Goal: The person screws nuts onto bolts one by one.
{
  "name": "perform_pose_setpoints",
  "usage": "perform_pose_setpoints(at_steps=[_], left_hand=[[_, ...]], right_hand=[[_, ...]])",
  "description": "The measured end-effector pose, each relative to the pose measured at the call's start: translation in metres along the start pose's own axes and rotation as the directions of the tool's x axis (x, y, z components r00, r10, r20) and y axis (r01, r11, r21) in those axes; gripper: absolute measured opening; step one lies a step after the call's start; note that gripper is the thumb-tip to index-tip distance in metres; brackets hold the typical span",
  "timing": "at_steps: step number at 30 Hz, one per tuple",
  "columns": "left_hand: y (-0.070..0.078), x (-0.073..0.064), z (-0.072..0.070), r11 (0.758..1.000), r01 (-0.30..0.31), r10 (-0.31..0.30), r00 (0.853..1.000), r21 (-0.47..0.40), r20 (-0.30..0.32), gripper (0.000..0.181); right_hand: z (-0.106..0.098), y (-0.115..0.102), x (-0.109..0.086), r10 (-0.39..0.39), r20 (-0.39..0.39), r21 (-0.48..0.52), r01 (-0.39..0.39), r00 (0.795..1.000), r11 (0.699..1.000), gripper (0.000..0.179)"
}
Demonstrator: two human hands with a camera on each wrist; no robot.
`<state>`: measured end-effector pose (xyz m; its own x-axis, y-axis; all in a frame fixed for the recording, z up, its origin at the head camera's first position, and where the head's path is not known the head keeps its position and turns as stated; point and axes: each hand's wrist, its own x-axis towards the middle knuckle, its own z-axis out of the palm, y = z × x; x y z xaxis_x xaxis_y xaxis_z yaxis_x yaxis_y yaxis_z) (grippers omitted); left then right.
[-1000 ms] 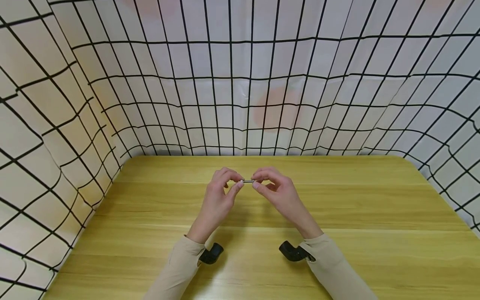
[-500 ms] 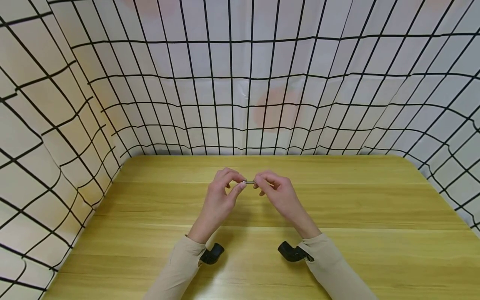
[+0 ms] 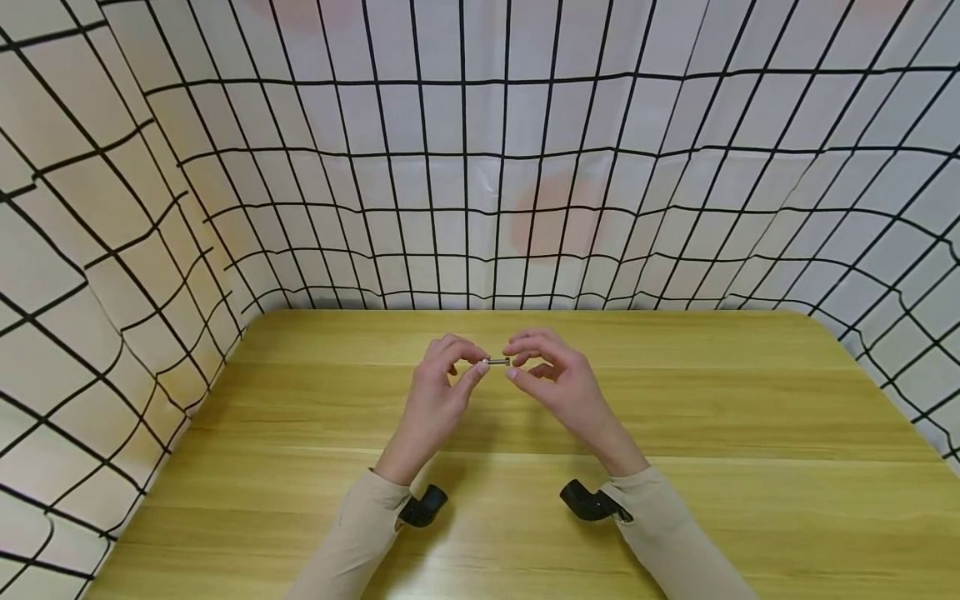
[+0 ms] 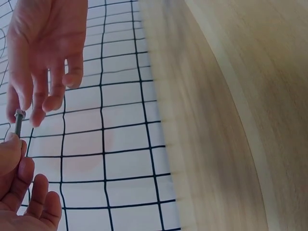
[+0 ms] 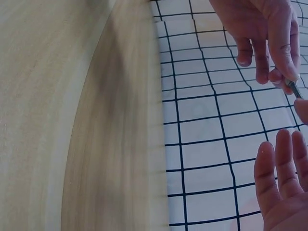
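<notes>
A small metal bolt [image 3: 498,362] is held level above the table between the two hands. My left hand [image 3: 438,385] pinches its left end between thumb and fingertips, which hide that end. The bolt's head [image 4: 19,114] points toward my right hand [image 3: 558,379]. The right thumb and fingers are parted around the head, with a small gap on either side of it in the head view. In the right wrist view, part of the threaded shank [image 5: 296,90] shows beyond the left fingertips, and the other right fingers [image 5: 285,161] are loosely extended.
The wooden table [image 3: 720,417] lies beneath both forearms. White sheeting behind a black wire grid [image 3: 487,183] rises at the back and sides. A black curved mount sticks out of each sleeve cuff, such as the right mount [image 3: 585,502].
Half a second ago the right fingers were closed together over the bolt's head; they have since spread apart from it. The left hand keeps its pinch and has shifted slightly left.
</notes>
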<state>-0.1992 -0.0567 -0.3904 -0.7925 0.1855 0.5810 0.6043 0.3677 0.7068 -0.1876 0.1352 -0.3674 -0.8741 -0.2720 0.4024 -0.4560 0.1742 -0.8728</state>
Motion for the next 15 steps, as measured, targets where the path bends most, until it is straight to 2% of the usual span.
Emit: perform_pose_setpoints(at_steps=[7, 15], left_hand=[[0.0010, -0.0002, 0.0004, 1.000, 0.001, -0.001, 1.000, -0.001, 0.014, 0.004], [0.0009, -0.0004, 0.0018, 1.000, -0.014, 0.014, 1.000, -0.013, 0.010, 0.006]], right_hand=[[0.0015, -0.0056, -0.0001, -0.011, 0.002, -0.032, 0.011, 1.000, 0.999, 0.014], [0.0015, -0.0008, 0.0001, 0.038, 0.002, -0.021, -0.038, 0.999, 0.999, 0.011]])
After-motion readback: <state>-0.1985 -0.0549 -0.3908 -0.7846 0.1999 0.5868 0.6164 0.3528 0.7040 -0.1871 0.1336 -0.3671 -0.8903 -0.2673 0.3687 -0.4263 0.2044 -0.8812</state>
